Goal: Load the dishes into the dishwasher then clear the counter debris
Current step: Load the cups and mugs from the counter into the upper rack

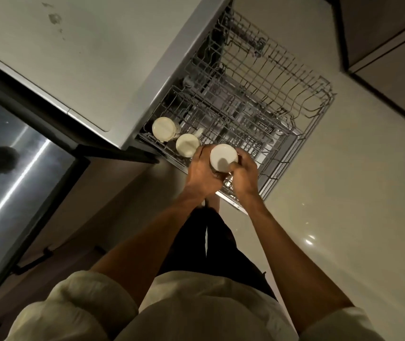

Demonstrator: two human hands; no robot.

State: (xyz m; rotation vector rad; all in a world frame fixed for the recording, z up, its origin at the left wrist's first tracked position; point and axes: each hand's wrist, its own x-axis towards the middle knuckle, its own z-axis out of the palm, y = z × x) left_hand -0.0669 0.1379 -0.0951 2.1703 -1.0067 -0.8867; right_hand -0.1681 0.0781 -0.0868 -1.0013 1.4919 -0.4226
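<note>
White cup (223,157) held upside down, base up, gripped between left hand (202,172) and right hand (244,173), fingers of both curled round its sides, above near corner of rack (302,114). Inverted probably so water drains. 2 cups (163,129) already base-up beside it, so next free slot lies right of them. Upright wire tines all around, likely to snag rim. Counter (85,57) overhangs left; sink (24,153) beyond.

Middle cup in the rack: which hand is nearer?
Left. The left hand sits just beside the middle cup; the right hand is farther, beyond the held cup.
</note>
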